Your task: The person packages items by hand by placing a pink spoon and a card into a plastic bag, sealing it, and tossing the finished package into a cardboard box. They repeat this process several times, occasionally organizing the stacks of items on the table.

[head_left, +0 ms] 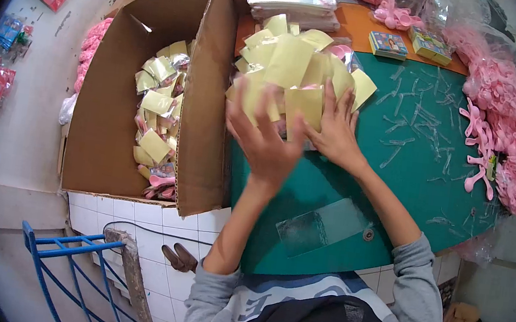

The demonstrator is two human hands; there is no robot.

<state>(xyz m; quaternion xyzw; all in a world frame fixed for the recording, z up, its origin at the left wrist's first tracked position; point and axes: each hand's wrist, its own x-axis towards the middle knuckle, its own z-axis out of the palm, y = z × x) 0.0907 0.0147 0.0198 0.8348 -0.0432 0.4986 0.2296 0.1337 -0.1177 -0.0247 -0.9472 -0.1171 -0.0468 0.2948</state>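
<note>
At the near edge of the green table (pixel 397 178), the person leans both hands into a pile of yellow packets (pixel 289 62) heaped at twelve o'clock from them. The left hand (pixel 264 139) is open, fingers spread and blurred, lying over the pile's near left side. The right hand (pixel 337 132) is open too, pressed flat on the packets and gripping nothing. At nine o'clock sits an open cardboard box (pixel 109 110) with more yellow packets loose inside, its tall flap (pixel 206 109) standing between pile and box. At three o'clock lie pink plastic pieces (pixel 500 126); at six o'clock a clear sleeve (pixel 321 223) lies flat. The heap looks loose and slippery to me. A quick sweep by the blurred hand could scatter packets, jam some against the flap, or tip them off the table's left edge beside the box.
</note>
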